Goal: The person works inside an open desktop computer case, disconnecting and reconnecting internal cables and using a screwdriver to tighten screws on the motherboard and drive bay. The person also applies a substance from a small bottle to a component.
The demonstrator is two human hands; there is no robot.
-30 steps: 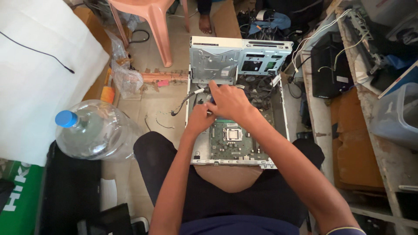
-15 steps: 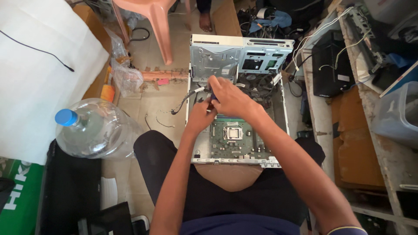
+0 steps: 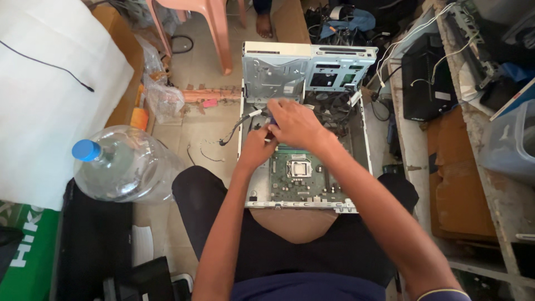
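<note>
Here, nearest the camera, the person sits on the floor with the open computer case point(image 3: 304, 134) lying flat just beyond the knees. Its side panel is already off, and the green motherboard point(image 3: 301, 175) sits bare, its processor socket exposed — no cooler over it. Above the board both hands meet: the left hand point(image 3: 257, 149) is curled, fingertips pinched on something small that I cannot make out, while the right hand point(image 3: 295, 124) arches over it, fingers bent down toward a cable point(image 3: 239, 124) trailing out over the left wall. Farther in, the metal drive cage point(image 3: 278, 75) remains mounted — stripping looks partway done.
</note>
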